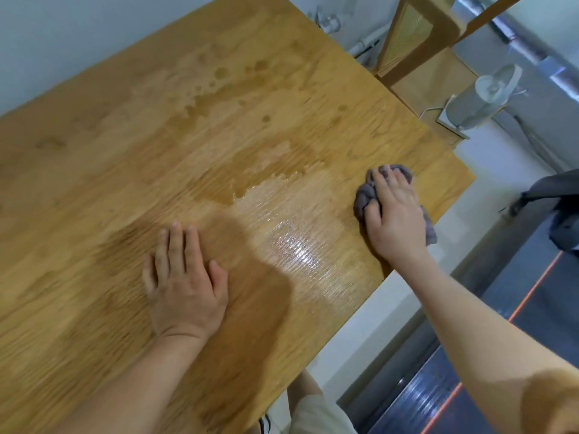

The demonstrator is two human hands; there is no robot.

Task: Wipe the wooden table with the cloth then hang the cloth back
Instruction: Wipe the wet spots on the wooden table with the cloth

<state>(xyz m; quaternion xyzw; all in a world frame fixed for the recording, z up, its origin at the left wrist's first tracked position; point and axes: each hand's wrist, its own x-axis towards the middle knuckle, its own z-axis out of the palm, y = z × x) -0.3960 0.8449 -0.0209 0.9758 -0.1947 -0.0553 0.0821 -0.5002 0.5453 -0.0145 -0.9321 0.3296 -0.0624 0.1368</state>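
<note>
The wooden table (94,189) fills most of the view, with a wet sheen and water blotches across its middle and far part. A bunched grey-purple cloth (365,195) lies near the table's right edge. My right hand (393,217) presses down on the cloth, fingers curled over it. My left hand (185,283) rests flat on the tabletop, palm down, fingers together, holding nothing. A dark shadow falls on the wood just right of the left hand.
A wooden chair (416,36) stands at the far right corner of the table. A grey cylindrical appliance (482,98) sits on the floor beyond it. A dark bag (560,208) is at the right edge, above a dark mat with orange lines (470,386).
</note>
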